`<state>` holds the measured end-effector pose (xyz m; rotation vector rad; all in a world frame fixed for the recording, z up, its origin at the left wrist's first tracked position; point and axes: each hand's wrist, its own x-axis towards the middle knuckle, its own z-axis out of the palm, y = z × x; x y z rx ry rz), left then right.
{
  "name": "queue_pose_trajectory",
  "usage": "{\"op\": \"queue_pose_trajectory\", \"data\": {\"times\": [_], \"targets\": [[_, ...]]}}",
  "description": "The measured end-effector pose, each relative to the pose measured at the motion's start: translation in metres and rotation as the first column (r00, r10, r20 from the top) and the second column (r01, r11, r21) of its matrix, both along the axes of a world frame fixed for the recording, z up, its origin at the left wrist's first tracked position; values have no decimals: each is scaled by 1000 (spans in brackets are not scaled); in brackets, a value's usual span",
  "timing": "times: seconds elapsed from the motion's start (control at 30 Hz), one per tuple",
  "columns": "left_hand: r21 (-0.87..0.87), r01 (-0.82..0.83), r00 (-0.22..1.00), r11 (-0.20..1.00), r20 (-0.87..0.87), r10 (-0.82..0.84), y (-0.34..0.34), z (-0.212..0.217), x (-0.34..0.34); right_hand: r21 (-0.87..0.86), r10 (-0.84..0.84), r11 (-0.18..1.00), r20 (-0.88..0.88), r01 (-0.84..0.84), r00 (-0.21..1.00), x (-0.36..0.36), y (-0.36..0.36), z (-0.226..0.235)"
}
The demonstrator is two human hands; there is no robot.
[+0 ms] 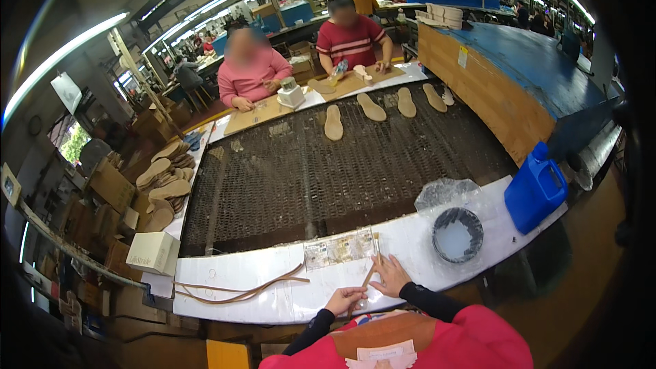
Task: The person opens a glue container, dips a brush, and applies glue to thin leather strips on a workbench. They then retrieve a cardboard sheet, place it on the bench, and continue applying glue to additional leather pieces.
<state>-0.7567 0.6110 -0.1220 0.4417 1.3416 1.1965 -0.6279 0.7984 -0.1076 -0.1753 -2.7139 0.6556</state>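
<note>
At the near edge of the white-covered table (pixel 437 232), toward 6 o'clock, the person's two hands meet over a thin tan strip (pixel 367 280). Left hand (pixel 339 298): fingers closed, pinching the strip's lower end. Right hand (pixel 389 275): fingers spread and flat, pressing the strip down just beside a small brush (pixel 376 244) that lies at its 12 o'clock. Strip runs diagonally between the hands, resting on the table cover.

Risk, judged: the strip is narrow and held only at one end; if the flat hand lifts, it could skid or twist. The brush lies close to the right fingertips and could be knocked or smear them.

Containers: round dark tub (pixel 457 234) at 2 o'clock of the hands, holding a pale whitish liquid, likely adhesive; open top, so a careless elbow could tip it. Blue plastic jug (pixel 536 188) farther out at 2 o'clock, contents not visible. Crumpled clear plastic bag (pixel 445 192) behind the tub.

Loose tan straps (pixel 242 291) lie at 9 o'clock. Shoe insoles (pixel 333 123) ride the mesh conveyor (pixel 307 178) at 12 o'clock, two seated workers beyond.
</note>
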Motion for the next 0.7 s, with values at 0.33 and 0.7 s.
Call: {"op": "queue_pose_trajectory", "data": {"times": [0.33,0.7], "targets": [[78,-93,995,993,51,89,13,15,16,-366,-354,895,-239,254,904,13,27,41],[55,-135,988,989,81,130,19,6,23,-339,-270,924,-252,177,929,18,16,38]]}}
